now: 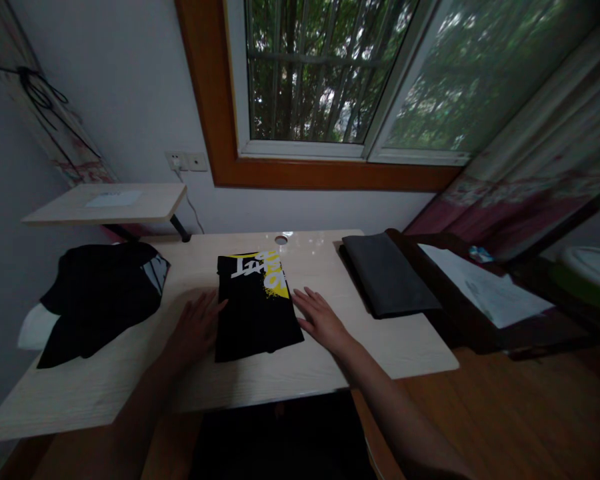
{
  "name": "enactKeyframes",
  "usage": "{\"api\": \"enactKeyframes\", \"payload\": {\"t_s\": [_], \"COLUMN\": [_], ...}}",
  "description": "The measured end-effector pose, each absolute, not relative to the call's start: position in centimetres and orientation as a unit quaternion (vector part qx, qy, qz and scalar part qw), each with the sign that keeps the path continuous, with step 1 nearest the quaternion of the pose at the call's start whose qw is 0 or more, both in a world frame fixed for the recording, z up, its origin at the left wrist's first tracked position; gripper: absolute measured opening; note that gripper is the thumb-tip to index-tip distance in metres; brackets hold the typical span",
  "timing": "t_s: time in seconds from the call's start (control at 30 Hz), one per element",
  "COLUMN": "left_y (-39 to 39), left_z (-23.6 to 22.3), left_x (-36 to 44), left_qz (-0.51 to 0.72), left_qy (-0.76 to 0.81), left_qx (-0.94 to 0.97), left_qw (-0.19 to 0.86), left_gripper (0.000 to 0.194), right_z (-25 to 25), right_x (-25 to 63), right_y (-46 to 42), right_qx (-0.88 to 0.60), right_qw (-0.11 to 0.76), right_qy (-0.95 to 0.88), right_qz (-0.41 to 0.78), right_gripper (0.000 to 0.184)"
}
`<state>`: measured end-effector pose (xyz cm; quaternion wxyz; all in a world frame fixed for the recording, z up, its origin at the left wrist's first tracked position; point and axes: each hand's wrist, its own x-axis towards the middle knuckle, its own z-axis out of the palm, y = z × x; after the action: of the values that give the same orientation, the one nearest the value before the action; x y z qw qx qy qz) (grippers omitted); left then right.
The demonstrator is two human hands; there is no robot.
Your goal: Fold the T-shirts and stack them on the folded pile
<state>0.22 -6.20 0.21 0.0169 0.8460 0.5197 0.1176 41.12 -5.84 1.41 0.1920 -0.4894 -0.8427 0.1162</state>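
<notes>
Both hands are open and lie low on the pale worktop [390,353], one on each side of a folded black cloth [255,327]; the left hand [195,323] has its fingers extended and its thumb at the cloth's left edge; the right hand [323,320] has its fingers spread slightly, their tips at the right edge; neither hand grips anything, and the cloth lies flat between them. Markings: the part of the cloth farthest from the hands bears large white characters over a yellow, spattered print; one character resembles a T, but the full wording cannot be read with certainty; no brand name can be made out. Left of the left hand, a loosely heaped black garment [100,293] carries a pale grey printed patch [156,272], illegible; a white item [37,327] shows from under its outer side. Beyond that garment, a raised shelf [55,210] bears a sheet of paper [114,199] with faint marks, too small to read. Ahead of the hands, a round hole [281,240] is set near the worktop's far edge; a wall socket [176,160], with a plug and cable, is ahead and to the left. Right of the right hand, well apart from it, lies a dark grey flat item [390,277]; farther right, a large pale sheet [485,287] rests on a dark surface, its faint markings unreadable.
</notes>
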Motion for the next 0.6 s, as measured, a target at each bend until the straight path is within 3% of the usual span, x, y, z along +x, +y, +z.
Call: {"api": "enactKeyframes", "payload": {"t_s": [0.17,0.43,0.6], "left_y": [-7.4,-8.2,-7.8], "left_z": [0.8,2.4,2.7], "left_x": [0.5,2.5,3.6], "left_qz": [0.109,0.122,0.125], "left_qy": [0.496,0.436,0.371], "left_qx": [0.861,0.89,0.915], "left_qw": [0.018,0.047,0.094], "left_gripper": [0.079,0.091,0.074], "right_z": [2.1,2.7,2.6], "right_x": [41.2,40.3,39.6], "right_y": [-6.7,-6.6,-6.2], "right_qx": [-0.472,-0.387,-0.335], "right_qw": [0.183,0.196,0.235], "right_qy": [-0.852,-0.892,-0.896], "right_qz": [0.132,0.127,0.174], "right_gripper": [0.073,0.062,0.053]}}
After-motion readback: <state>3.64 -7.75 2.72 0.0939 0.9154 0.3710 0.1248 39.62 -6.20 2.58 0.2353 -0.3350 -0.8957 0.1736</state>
